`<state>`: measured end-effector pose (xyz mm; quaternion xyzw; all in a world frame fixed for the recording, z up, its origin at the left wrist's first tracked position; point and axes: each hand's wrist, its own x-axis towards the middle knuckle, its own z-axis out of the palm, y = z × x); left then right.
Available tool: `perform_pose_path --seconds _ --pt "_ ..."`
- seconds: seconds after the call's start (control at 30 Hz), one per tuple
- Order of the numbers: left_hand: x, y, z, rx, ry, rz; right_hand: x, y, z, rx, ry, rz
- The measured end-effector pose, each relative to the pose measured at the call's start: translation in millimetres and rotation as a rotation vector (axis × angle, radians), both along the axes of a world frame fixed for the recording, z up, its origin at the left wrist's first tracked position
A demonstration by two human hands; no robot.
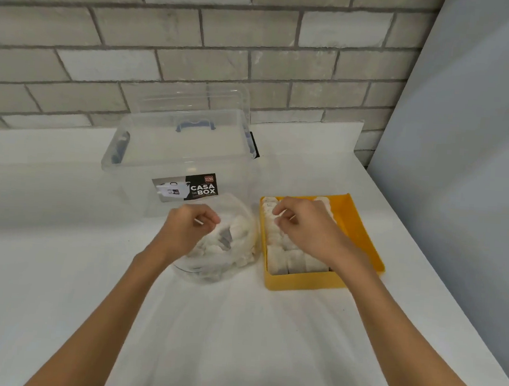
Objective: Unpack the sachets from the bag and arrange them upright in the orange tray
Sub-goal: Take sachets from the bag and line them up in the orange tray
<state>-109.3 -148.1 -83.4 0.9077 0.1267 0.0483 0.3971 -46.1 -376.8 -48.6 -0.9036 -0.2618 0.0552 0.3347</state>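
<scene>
Right hand (pixel 301 225) curled over the white sachets (pixel 293 258) standing in the orange tray (pixel 363 232), fingers pinched together, left hand (pixel 191 223) closed on the clear bag (pixel 227 245) of sachets beside it, clear storage box (pixel 183 156) behind, white counter (pixel 236 328).

Clear box (pixel 182 162) blocks behind the bag (pixel 227 245); tray's (pixel 363 232) right half open; near counter (pixel 236 328) free.
</scene>
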Motion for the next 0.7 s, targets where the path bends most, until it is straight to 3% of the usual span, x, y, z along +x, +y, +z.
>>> perform_pose_path --seconds 0.13,0.23,0.3,0.37,0.47,0.63,0.7 --pt "-14.7 9.0 -12.4 0.324 0.233 -0.031 -3.7 46.2 -14.5 -0.064 0.010 0.223" --pt "-22.6 7.8 -19.3 0.743 0.415 -0.044 -4.0 74.6 -29.5 -0.126 0.011 0.333" --pt "-28.2 5.8 -23.1 0.899 0.455 -0.004 -2.3 87.7 -40.3 -0.214 0.025 0.399" --pt "-32.6 5.2 -27.6 0.850 0.532 0.056 -0.2 95.8 -47.5 -0.378 0.039 0.459" --pt "-34.0 4.1 -30.2 0.583 0.596 0.148 1.1 103.6 -50.0 -0.521 0.034 0.497" --pt "-29.7 7.4 -31.1 0.207 0.498 0.220 5.6 107.3 -50.9 -0.598 0.089 0.499" --pt "-29.1 9.6 -30.7 0.064 0.359 0.252 7.1 106.4 -49.7 -0.607 0.104 0.470"
